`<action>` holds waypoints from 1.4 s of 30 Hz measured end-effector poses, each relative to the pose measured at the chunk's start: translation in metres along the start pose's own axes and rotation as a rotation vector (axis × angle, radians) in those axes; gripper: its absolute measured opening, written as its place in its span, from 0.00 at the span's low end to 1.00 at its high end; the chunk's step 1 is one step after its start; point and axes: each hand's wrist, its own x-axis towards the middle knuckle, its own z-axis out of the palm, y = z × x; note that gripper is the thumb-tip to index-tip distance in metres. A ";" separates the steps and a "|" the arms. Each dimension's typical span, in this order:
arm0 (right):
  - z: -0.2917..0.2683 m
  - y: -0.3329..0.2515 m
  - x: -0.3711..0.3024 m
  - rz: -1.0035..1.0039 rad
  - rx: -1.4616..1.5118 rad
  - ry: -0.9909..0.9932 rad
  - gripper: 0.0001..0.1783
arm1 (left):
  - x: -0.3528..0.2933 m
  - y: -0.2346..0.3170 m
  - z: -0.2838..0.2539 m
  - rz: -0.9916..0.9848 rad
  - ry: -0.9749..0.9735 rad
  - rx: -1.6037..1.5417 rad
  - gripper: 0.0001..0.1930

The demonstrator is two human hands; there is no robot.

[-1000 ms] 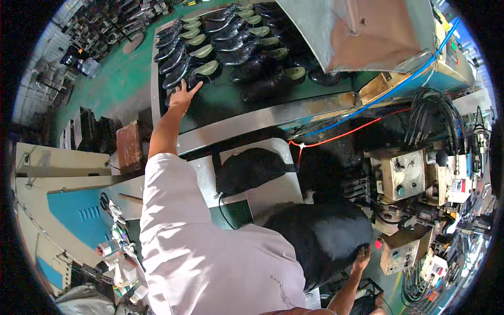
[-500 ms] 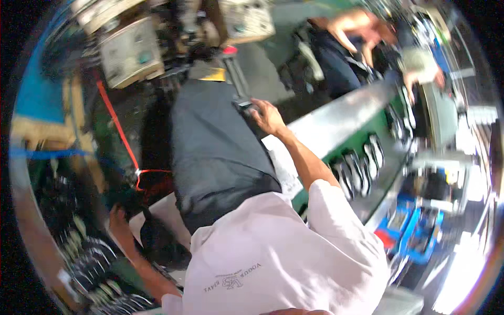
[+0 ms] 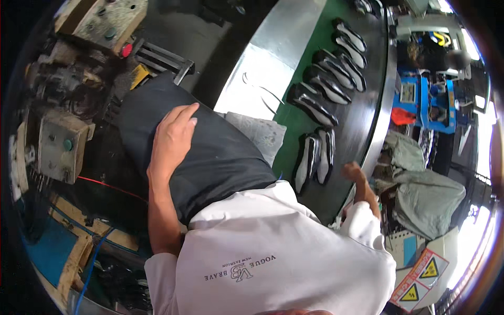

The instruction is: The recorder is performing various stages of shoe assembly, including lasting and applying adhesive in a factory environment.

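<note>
My left hand (image 3: 174, 134) lies over the dark trousers (image 3: 218, 152) on my lap, fingers stretched out, with nothing seen in it. Far to the right, my right hand (image 3: 354, 171) reaches over the edge of the long bench; it is small and smeared, so its fingers cannot be made out. To its left, apart from it, a pair of glossy black shoes (image 3: 325, 156) with pale soles showing lies side by side. Several more such shoes (image 3: 314, 105) are lined up farther along the green belt surface (image 3: 317, 39).
A bright metal plate (image 3: 286, 31) borders the belt, with a grey cloth-like sheet (image 3: 257, 134) by my knee. On the left stand worn control boxes (image 3: 63, 147) and machinery. Beyond the bench are a blue-framed rack (image 3: 446, 107) and a grey-green cover (image 3: 428, 199).
The view has swung right, bringing the shoes closer. My left hand has come from the left side onto my lap. My right hand has left a dark bar-like part and moved rightward.
</note>
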 end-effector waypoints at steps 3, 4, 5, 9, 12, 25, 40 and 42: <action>-0.027 -0.184 0.058 0.938 2.049 -0.656 0.13 | -0.004 0.011 -0.005 -0.081 -0.065 0.176 0.16; -0.056 -0.215 0.073 0.889 1.746 -0.498 0.17 | -0.004 0.008 -0.001 -0.060 -0.080 0.210 0.16; -0.083 -0.238 0.088 0.824 1.430 -0.346 0.27 | -0.006 0.006 0.000 -0.045 -0.086 0.236 0.16; -0.090 -0.299 0.125 1.182 1.482 0.500 0.55 | 0.007 0.004 0.016 -0.029 -0.084 0.171 0.15; -0.174 -0.311 0.170 1.256 1.093 0.242 0.57 | 0.002 0.013 0.013 -0.074 -0.052 0.133 0.15; -0.380 -0.227 0.270 0.543 1.714 0.435 0.44 | 0.040 0.027 0.047 -0.094 0.026 -0.465 0.25; -0.600 -0.316 0.403 -0.566 1.311 0.252 0.55 | -0.065 0.010 -0.093 -0.112 0.843 0.312 0.18; -0.611 -0.311 0.403 -0.619 1.291 0.205 0.55 | -0.069 0.022 -0.106 -0.126 0.776 0.387 0.19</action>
